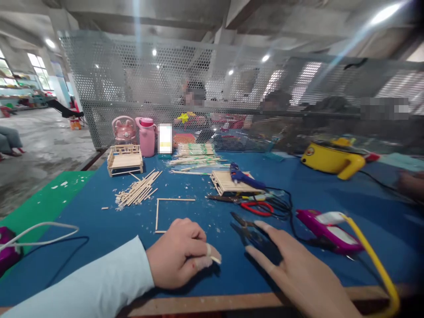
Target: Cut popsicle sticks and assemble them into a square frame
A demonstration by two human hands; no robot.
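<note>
Between the thumb and forefinger of my left hand (180,254), one end of a short wooden stick (216,260) sticks out; tape wraps the fingertips. Just beyond that hand lies an outline of thin sticks (157,215), its near right part hidden by the hand. My right hand (296,265) has thumb and forefinger apart, on either side of a pair of cutting pliers (244,223) lying on the blue table. Whether the fingers touch the handles I cannot tell. A loose pile of sticks (139,191) is at the left.
A small wooden bed model (125,160) stands at the back left beside a pink flask (146,137). A blue glue gun (245,177) rests on a slatted wooden panel (220,182). Right are a purple device (327,232) with a yellow cable and a yellow pot (326,159).
</note>
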